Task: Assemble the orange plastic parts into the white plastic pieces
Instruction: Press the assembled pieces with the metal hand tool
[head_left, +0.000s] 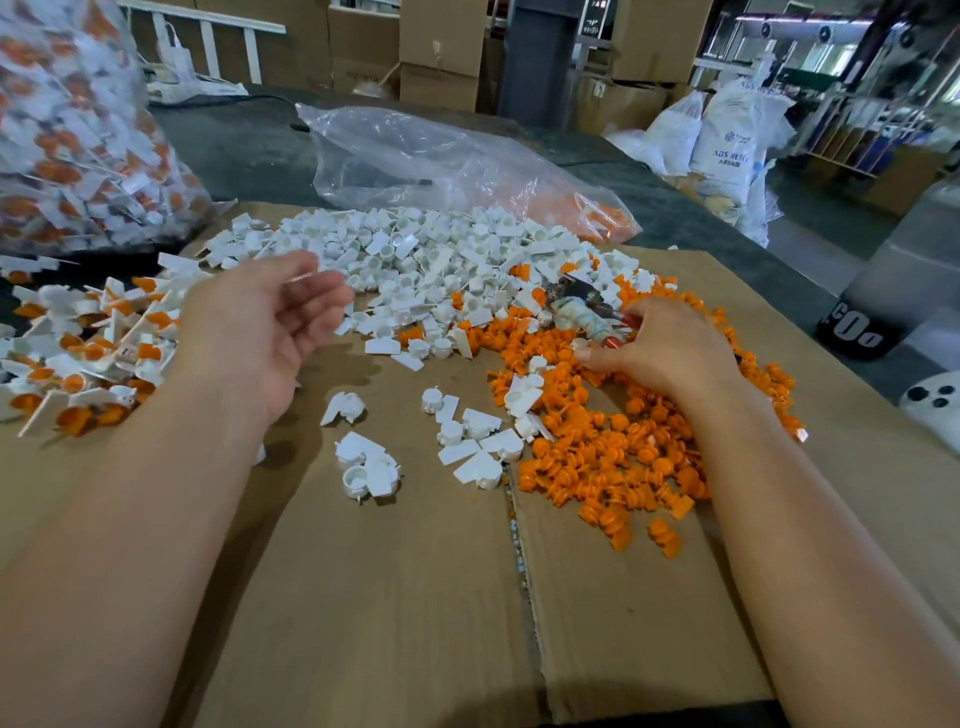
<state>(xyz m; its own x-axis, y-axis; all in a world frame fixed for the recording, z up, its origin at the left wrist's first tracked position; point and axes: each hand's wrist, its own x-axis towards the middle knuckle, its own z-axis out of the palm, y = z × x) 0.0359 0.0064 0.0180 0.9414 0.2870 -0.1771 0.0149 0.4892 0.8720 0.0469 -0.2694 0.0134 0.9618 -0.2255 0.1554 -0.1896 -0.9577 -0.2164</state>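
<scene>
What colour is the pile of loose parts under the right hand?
Orange; the pile shows best in the head view.

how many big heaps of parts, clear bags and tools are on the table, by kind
heaps: 3, white heap, orange heap, joined heap
bags: 2, full bag, nearly empty bag
tools: 1, tool in the right hand
total: 6

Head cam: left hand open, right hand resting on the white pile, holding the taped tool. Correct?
Not quite. The head view shows the right hand resting on the orange pile, not the white pile. The rest stands: the left hand is open, and the right hand holds the taped tool.
</scene>
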